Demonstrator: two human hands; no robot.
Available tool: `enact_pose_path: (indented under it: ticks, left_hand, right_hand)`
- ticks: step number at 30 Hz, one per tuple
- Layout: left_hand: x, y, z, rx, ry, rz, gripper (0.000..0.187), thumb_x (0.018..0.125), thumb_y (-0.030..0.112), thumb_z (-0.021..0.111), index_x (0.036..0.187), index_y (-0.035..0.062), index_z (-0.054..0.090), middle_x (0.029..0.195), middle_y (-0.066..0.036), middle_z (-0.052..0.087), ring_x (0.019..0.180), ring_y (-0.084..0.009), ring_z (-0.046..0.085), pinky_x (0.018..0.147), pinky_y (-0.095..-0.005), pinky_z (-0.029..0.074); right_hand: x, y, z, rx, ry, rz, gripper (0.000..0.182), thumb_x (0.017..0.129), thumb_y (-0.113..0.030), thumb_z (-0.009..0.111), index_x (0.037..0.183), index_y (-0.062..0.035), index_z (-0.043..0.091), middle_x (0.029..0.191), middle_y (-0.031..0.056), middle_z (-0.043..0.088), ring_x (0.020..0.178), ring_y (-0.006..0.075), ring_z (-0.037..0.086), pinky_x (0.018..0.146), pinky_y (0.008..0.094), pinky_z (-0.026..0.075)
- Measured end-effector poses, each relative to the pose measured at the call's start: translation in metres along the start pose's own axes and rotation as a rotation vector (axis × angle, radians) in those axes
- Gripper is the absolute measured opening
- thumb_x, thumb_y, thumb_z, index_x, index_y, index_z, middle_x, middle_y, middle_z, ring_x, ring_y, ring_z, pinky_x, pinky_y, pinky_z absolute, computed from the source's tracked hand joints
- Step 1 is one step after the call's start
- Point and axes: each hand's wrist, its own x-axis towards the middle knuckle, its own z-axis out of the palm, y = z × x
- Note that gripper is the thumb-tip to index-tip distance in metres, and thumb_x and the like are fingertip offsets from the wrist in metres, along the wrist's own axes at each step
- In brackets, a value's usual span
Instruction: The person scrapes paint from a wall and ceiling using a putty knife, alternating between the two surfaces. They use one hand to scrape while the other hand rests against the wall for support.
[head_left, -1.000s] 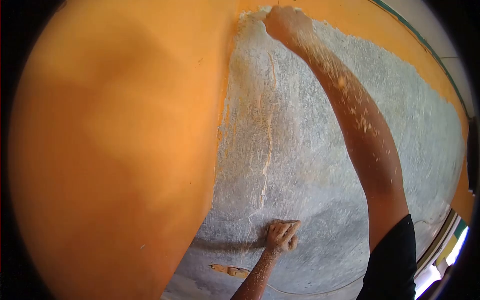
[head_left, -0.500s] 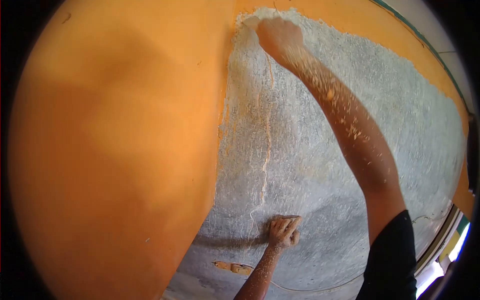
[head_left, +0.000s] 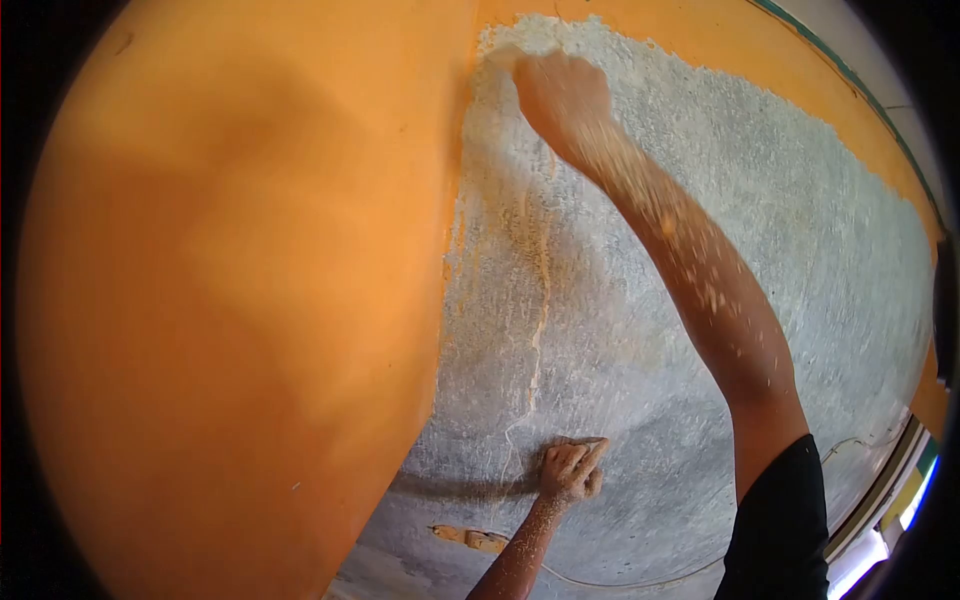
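Observation:
High on the wall, my right hand [head_left: 565, 95] is closed around a scraper [head_left: 500, 62], a pale flat blade smeared by motion. The blade is at the upper left edge of the bare grey patch [head_left: 680, 300], close to the orange paint. Pale flakes cling to my right forearm. Lower down, my left hand [head_left: 570, 472], dusty and with fingers bent, rests against the grey surface. Whatever may be under its fingers is hidden. A thin orange crack line [head_left: 540, 320] runs down the wall between the two hands.
An orange wall face [head_left: 230, 320] stands close on the left and meets the grey wall at a corner. An orange-brown block [head_left: 468, 538] sits low by my left forearm. A thin cable [head_left: 640, 582] curves along the bottom. Orange paint [head_left: 700, 45] borders the top.
My right hand has shifted slightly down with the scraper, which is more blurred now. My left hand keeps its place on the wall. The whole view has moved a little.

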Motion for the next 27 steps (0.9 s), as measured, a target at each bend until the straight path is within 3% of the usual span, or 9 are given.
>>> enact_pose_path:
  ticks: [4, 7, 8, 12, 14, 18, 24, 27]
  left_hand:
    - [0.001, 0.003, 0.0, 0.013, 0.036, 0.019, 0.043, 0.074, 0.012, 0.057, 0.115, 0.0112, 0.068, 0.079, -0.002, 0.056, 0.069, -0.018, 0.055, 0.069, -0.0383, 0.04]
    - [-0.001, 0.0, -0.001, 0.001, -0.033, -0.005, 0.042, 0.073, 0.008, 0.054, 0.112, 0.0113, 0.069, 0.077, -0.002, 0.055, 0.069, -0.0183, 0.055, 0.068, -0.0383, 0.038]
    - [0.0, 0.0, -0.001, 0.008, -0.004, 0.009, 0.043, 0.072, 0.01, 0.056, 0.113, 0.0116, 0.069, 0.078, -0.002, 0.056, 0.07, -0.0194, 0.055, 0.07, -0.0388, 0.039]
    - [0.003, 0.001, 0.001, 0.023, 0.033, 0.024, 0.044, 0.07, 0.009, 0.058, 0.113, 0.012, 0.069, 0.08, -0.003, 0.056, 0.069, -0.0213, 0.054, 0.07, -0.0388, 0.04]
    - [0.004, 0.003, -0.002, 0.028, -0.005, 0.017, 0.045, 0.07, 0.008, 0.057, 0.113, 0.0119, 0.069, 0.08, -0.004, 0.056, 0.07, -0.0215, 0.054, 0.071, -0.0389, 0.04]
    - [0.003, 0.001, 0.0, 0.064, -0.009, 0.042, 0.045, 0.069, 0.008, 0.057, 0.112, 0.0115, 0.07, 0.08, -0.004, 0.056, 0.07, -0.0215, 0.054, 0.072, -0.039, 0.04]
    - [0.001, 0.0, 0.002, 0.059, -0.024, 0.041, 0.046, 0.069, 0.006, 0.055, 0.113, 0.0103, 0.069, 0.08, -0.004, 0.056, 0.069, -0.0217, 0.053, 0.07, -0.0385, 0.039]
    - [0.0, 0.001, 0.0, 0.065, -0.022, 0.045, 0.046, 0.068, 0.005, 0.054, 0.111, 0.0093, 0.07, 0.079, -0.003, 0.055, 0.068, -0.021, 0.052, 0.07, -0.0382, 0.039]
  right_hand:
    - [0.031, 0.003, 0.005, -0.008, 0.033, 0.035, 0.021, 0.091, -0.02, 0.053, 0.085, -0.0061, 0.068, 0.077, 0.015, 0.068, 0.071, 0.031, 0.069, 0.058, 0.0435, 0.054]
    - [-0.025, -0.001, -0.001, 0.045, 0.053, -0.014, 0.023, 0.091, -0.019, 0.052, 0.084, -0.0055, 0.069, 0.076, 0.0158, 0.068, 0.067, 0.0332, 0.068, 0.057, 0.0429, 0.054]
    - [-0.049, 0.003, -0.003, 0.074, 0.098, 0.034, 0.024, 0.093, -0.023, 0.051, 0.088, -0.0085, 0.069, 0.069, 0.0152, 0.066, 0.06, 0.0326, 0.066, 0.052, 0.042, 0.052]
    - [-0.152, 0.017, -0.04, 0.287, -0.11, 0.362, 0.024, 0.095, -0.032, 0.053, 0.104, -0.0181, 0.07, 0.059, 0.0139, 0.06, 0.051, 0.0297, 0.06, 0.045, 0.041, 0.043]
    - [-0.201, 0.024, -0.042, 0.251, -0.042, 0.405, 0.014, 0.093, -0.027, 0.056, 0.101, -0.0206, 0.065, 0.053, 0.0086, 0.055, 0.044, 0.0259, 0.056, 0.037, 0.0382, 0.038]
    - [-0.184, 0.046, -0.061, 0.175, -0.21, 0.476, 0.026, 0.093, -0.034, 0.058, 0.115, -0.0237, 0.068, 0.062, 0.0111, 0.063, 0.051, 0.0247, 0.062, 0.045, 0.0387, 0.044]
    - [-0.147, 0.096, -0.064, -0.075, -0.134, 0.366, 0.027, 0.095, -0.033, 0.055, 0.11, -0.0185, 0.071, 0.068, 0.0082, 0.068, 0.055, 0.0198, 0.065, 0.05, 0.0336, 0.051]
    - [-0.163, 0.11, -0.068, 0.046, -0.125, 0.356, 0.026, 0.094, -0.026, 0.054, 0.084, -0.0078, 0.069, 0.062, 0.0089, 0.063, 0.054, 0.0205, 0.064, 0.046, 0.0358, 0.049]
